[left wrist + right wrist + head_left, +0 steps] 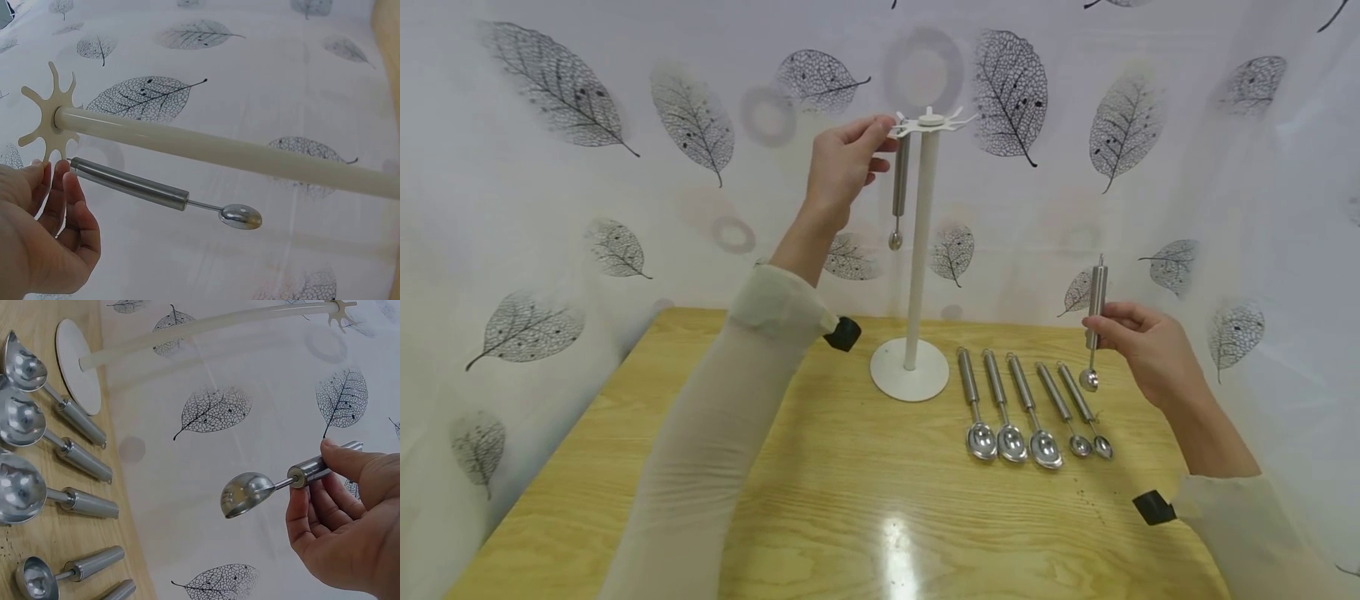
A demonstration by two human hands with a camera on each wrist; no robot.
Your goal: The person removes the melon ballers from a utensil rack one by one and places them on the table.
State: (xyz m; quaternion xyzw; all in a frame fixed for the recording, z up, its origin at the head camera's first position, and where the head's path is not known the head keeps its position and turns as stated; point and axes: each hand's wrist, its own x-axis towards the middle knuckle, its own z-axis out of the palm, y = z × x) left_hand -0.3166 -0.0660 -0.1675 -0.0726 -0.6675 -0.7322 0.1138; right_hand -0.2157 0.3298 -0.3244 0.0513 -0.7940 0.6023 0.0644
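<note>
A white utensil stand (922, 242) rises from a round base, with a ring of hooks at its top. My left hand (847, 162) pinches one of those hooks between thumb and fingertips. Beside these fingers a small melon baller (131, 182) with an oval bowl hangs handle up, its top end close to the rack. To the right, my right hand (1150, 350) holds another melon baller (249, 492) by its ribbed steel handle, thumb on one side and fingers on the other. Its round bowl points down, above the table in the head view.
Three larger metal scoops (1011, 442) and two small scoops (1080, 446) lie in a row on the wooden table (820, 500), right of the stand's base. A leaf-patterned curtain (692, 217) hangs behind the table and at both sides.
</note>
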